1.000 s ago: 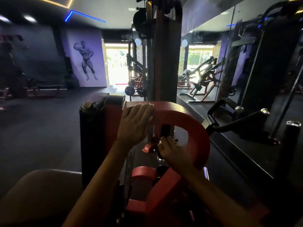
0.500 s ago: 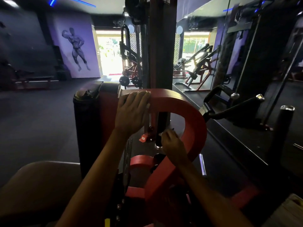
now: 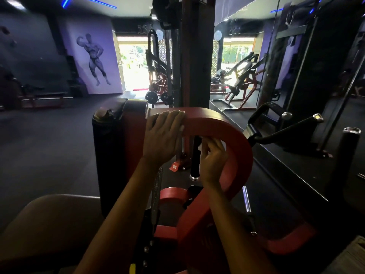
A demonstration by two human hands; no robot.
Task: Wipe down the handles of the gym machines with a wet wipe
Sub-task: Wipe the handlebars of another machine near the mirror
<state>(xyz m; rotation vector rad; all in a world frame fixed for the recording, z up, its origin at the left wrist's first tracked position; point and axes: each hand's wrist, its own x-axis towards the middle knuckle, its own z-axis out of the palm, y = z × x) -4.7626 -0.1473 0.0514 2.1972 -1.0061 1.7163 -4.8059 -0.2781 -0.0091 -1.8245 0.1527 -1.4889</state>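
Observation:
A red curved machine arm (image 3: 233, 133) arches in front of me. From its underside hangs a short black handle (image 3: 194, 157) with a chrome end cap. My right hand (image 3: 212, 159) is closed around the upper part of that handle, and a bit of white wet wipe (image 3: 199, 147) shows between my fingers and the grip. My left hand (image 3: 163, 135) lies flat over the top of the red arm, fingers draped across its edge, steadying it.
A black upright pad (image 3: 110, 147) stands at the left of the arm. Another black handle (image 3: 286, 129) with chrome tip sticks out at right, by the wall mirror (image 3: 296, 76). A brown seat (image 3: 45, 224) is at lower left. A dark column (image 3: 197, 56) rises behind.
My right hand has slid up the black handle, from near its lower end to just under the red arm. My left hand has stayed on top of the arm.

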